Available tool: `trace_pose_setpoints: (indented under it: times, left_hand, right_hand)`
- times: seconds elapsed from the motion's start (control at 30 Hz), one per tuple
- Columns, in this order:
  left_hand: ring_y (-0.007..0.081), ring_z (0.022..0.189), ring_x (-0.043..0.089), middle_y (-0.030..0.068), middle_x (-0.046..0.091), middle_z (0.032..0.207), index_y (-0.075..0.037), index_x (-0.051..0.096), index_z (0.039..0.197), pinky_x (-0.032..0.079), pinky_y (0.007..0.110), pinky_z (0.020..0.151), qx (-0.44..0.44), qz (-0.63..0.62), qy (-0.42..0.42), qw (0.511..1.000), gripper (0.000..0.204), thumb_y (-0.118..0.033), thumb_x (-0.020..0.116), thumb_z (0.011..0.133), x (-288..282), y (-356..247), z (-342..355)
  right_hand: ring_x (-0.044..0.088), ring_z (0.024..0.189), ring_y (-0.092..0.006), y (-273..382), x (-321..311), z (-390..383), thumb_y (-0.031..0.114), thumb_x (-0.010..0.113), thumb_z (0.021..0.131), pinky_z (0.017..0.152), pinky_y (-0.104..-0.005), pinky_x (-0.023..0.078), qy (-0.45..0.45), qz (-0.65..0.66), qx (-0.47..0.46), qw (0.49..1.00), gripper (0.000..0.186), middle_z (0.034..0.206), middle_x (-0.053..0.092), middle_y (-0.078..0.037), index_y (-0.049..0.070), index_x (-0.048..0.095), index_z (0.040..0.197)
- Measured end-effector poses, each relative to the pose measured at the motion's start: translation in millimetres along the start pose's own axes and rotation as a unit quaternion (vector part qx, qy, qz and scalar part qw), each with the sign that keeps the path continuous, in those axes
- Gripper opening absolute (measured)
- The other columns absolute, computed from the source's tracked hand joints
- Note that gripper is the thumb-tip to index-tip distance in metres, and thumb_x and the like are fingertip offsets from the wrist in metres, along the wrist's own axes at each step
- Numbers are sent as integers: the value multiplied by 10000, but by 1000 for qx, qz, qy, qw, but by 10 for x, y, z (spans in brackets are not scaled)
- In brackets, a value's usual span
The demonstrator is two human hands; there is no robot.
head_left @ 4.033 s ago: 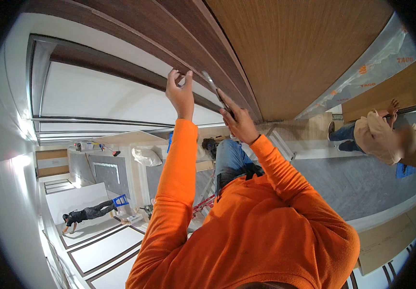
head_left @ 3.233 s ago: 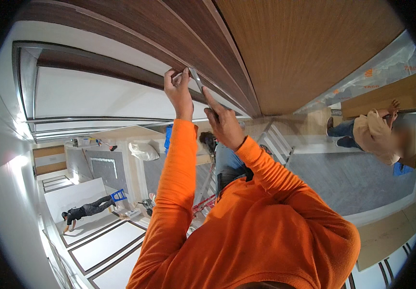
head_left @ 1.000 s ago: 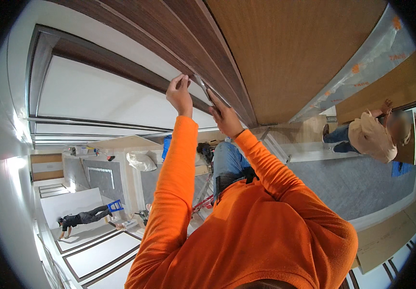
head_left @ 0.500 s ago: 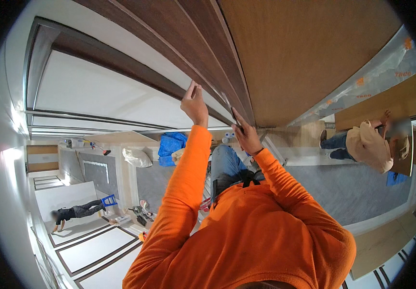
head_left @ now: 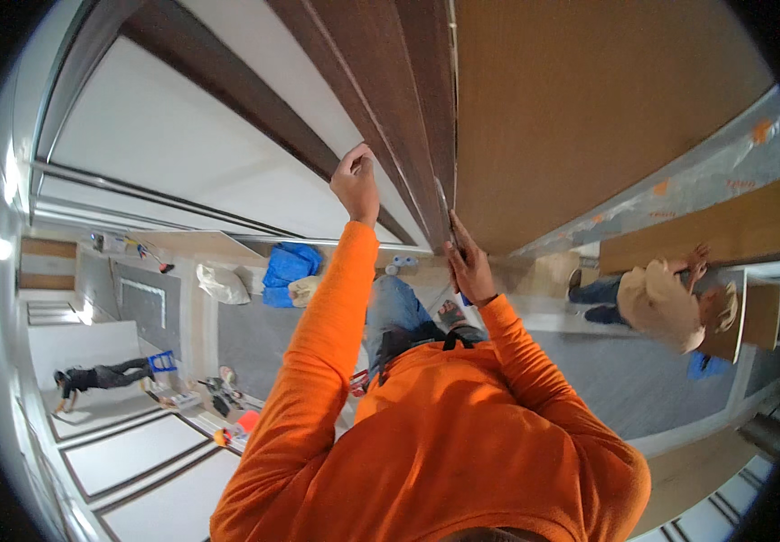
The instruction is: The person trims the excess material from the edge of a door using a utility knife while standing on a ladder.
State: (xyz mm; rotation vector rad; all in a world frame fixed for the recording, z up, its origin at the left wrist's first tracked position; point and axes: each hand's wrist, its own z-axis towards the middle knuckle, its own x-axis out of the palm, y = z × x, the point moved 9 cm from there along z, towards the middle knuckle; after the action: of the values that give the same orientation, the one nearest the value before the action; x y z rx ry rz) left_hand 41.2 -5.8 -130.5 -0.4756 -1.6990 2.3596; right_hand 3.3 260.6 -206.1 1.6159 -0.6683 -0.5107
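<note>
Between the two raised hands, the dark brown trim (head_left: pixel 390 99) runs lengthwise from the top edge down toward the right hand (head_left: pixel 471 268), which is nearer its lower end. That hand grips a thin metal tool (head_left: pixel 443 196), pointing upward near the trim's right side, beside the wide brown panel (head_left: pixel 589 117). Left of the trim, the left hand (head_left: pixel 356 188) has curled fingers; whether they pinch anything cannot be told.

- I'm counting the wearer's one left hand (head_left: pixel 355 187), one right hand (head_left: pixel 472 268)
- I'm seeing two co-workers (head_left: pixel 654 303)
- I'm finding one slim tool (head_left: pixel 442 195)
- I'm noting one white sack (head_left: pixel 222 284)
</note>
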Motion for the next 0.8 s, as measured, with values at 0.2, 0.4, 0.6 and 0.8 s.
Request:
trace_pose_setpoints:
  times: [0.2,0.4,0.6,0.8]
  left_hand:
    - [226,951,732,152,760,1024,29,743,1102,567,306,862,-28,-23,-50,998,242,-130,716,922,6,135,36]
    - [257,1054,720,201,712,1184,16,695,1205,594,352,874,25,-40,-67,997,314,-155,698,941,22,-56,-195]
    - [355,1140,603,184,626,1215,-19,595,1306,488,442,997,105,80,-59,990,529,-215,792,857,0,-339,-266]
    - [317,1113,560,159,574,1190,-12,566,1238,477,417,937,67,58,-139,986,590,-206,867,769,160,-545,-167]
  right_hand:
    - [433,575,-76,49,-167,-119,132,506,1036,569,-246,438,18,-87,-25,996,582,946,679,-85,113,330,1591]
    - [362,472,-71,-581,-668,-515,121,517,1033,436,-267,366,-37,-120,13,992,586,656,535,-13,122,331,1589]
    - [391,381,-94,-1085,-1022,-1022,159,535,1040,342,-278,354,-80,-66,108,989,606,573,443,1,200,307,1600]
    - [429,382,-106,-1108,-1324,-1351,165,530,1040,336,-283,384,-126,-124,158,971,586,590,452,-8,222,334,1589]
